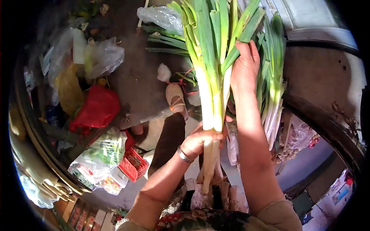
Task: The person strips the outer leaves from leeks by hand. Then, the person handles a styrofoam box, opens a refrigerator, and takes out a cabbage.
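Note:
A bundle of large green onions (206, 73) runs upright through the middle, leaves at the top and white root ends near my body. My left hand (200, 140) is wrapped round the white stalks low on the bundle; a metal band is on that wrist. Higher up, my right hand (246, 63) pinches a green leaf at the bundle's right side. More green onions (273, 77) lie just right of my right forearm. Other green leaves (165, 41) show behind the bundle on the left.
On the left lie a red bag (98, 106), clear plastic bags (110, 57) and a red basket (133, 164). My shoe (175, 94) is on the ground near a red tie. Garlic bulbs (287, 154) and a dark curved edge (327, 125) are at the right.

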The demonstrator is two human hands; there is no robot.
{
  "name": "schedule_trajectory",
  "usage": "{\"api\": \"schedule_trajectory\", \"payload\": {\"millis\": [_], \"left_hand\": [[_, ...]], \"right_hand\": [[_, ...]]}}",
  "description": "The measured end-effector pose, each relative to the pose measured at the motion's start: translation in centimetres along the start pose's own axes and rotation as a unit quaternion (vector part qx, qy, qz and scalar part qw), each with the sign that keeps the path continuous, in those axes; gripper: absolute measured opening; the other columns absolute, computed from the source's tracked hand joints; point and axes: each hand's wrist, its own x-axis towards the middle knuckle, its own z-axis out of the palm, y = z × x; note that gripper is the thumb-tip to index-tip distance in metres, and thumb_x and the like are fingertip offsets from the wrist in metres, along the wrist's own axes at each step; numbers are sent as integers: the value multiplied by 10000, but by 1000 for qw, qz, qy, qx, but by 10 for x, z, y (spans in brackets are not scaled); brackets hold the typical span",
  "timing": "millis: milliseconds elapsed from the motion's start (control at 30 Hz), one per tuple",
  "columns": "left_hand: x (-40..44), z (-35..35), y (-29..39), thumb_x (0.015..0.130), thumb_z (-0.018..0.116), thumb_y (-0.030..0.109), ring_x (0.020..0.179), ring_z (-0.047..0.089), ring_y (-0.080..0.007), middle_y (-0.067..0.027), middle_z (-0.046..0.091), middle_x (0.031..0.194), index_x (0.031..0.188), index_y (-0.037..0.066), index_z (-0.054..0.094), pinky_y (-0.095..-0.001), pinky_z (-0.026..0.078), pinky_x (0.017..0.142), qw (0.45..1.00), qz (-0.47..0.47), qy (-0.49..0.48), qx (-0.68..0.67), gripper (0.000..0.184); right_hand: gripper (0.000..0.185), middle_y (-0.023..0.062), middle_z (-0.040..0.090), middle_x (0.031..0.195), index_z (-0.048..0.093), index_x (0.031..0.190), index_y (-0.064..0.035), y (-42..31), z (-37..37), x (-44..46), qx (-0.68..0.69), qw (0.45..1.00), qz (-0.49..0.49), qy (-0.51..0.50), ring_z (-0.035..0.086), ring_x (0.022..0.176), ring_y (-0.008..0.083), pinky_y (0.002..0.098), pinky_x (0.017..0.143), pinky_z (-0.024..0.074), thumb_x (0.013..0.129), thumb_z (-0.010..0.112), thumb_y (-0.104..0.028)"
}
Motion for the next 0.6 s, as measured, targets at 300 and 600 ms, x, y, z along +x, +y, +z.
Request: {"api": "schedule_trajectory", "payload": {"millis": [300,600], "left_hand": [[-7,3,4,704,674,166,608,535,-178,-59,526,693,1212,6,465,-288,430,584,998,-20,25,47,571],[-14,4,11,722,685,183,612,548,-181,-53,550,716,1227,15,466,-302,449,594,998,-34,53,8,576]], "right_hand": [[171,79,642,1007,633,964,-18,-27,13,17,-226,962,-133,-73,580,871,171,299,800,442,826,676,-109],[97,70,589,909,550,899,-15,-1,6,-18,-363,885,-245,-155,559,806,164,276,739,446,811,592,-19]]}}
